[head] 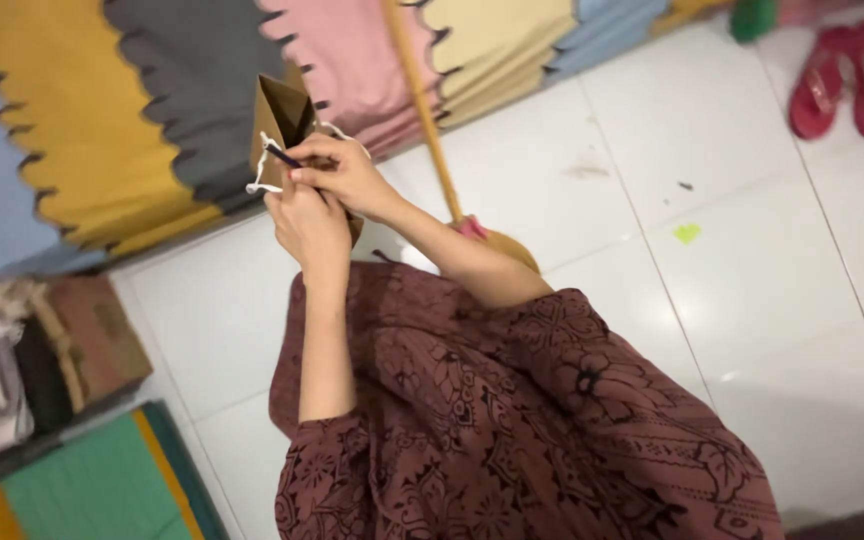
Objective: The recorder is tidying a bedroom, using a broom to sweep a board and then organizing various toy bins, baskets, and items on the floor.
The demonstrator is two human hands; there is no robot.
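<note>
Patterned maroon sleeves [512, 420] lead up to both hands: left hand [310, 225] grips the brown paper bag [282, 125]; above it, right hand [342, 172] pinches a dark pen [282, 155] against the bag's white cord [262, 180].

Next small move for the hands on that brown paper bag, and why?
Probably draw the white cord further through the bag's edge. The right hand pinches a thin dark tool at the brown paper bag, the left hand steadies it from below, and the cord hangs loosely looped.
</note>
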